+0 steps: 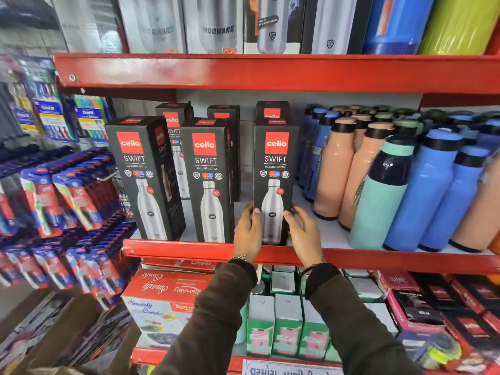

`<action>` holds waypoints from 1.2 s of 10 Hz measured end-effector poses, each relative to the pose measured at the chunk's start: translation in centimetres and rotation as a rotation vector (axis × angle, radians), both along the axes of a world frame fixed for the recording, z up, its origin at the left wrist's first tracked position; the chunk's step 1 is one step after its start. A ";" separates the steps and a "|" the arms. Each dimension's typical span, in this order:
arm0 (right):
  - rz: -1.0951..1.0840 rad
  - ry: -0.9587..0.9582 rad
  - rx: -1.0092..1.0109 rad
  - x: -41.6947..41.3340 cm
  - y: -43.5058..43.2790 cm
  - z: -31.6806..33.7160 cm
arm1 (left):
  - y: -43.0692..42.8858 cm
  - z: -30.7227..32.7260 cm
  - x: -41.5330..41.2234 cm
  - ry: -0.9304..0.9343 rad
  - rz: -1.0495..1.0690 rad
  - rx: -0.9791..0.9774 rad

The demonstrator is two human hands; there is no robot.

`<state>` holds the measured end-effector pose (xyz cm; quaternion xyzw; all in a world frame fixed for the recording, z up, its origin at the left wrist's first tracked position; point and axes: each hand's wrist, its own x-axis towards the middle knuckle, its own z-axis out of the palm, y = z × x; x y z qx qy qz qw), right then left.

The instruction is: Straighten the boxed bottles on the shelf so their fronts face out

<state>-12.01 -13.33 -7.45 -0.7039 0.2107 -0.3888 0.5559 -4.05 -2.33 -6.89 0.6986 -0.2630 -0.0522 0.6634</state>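
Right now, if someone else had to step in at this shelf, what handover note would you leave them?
Left hand and right hand: both in a grip on the lower sides of the right boxed bottle, standing upright at the shelf edge.
Done: its front faces out; the middle box looks about square too.
Left: the left box is turned, side panel showing; then check the back-row boxes, mostly hidden.

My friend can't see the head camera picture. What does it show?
Two hands, left hand and right hand, hold the rightmost black boxed bottle on a red shelf. Two more boxed bottles stand left of it, front-facing; loose coloured bottles stand right.
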 end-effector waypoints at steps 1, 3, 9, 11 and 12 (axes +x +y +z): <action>0.002 0.008 0.019 -0.7 0.4 0.0 | 0.4 0.0 -0.8 -0.010 -0.001 0.003; 0.005 0.020 0.051 -1.6 0.9 0.5 | 1.0 0.4 -1.9 -0.007 0.000 0.025; 0.031 0.116 0.042 -1.6 1.6 1.0 | 1.3 0.2 -1.5 0.015 -0.009 0.048; -0.024 -0.078 0.136 -3.9 1.5 2.2 | 2.5 1.1 -3.1 -0.059 0.012 -0.018; -0.171 -0.439 0.106 -6.6 0.8 5.8 | 2.8 3.1 -3.9 -0.282 0.148 -0.115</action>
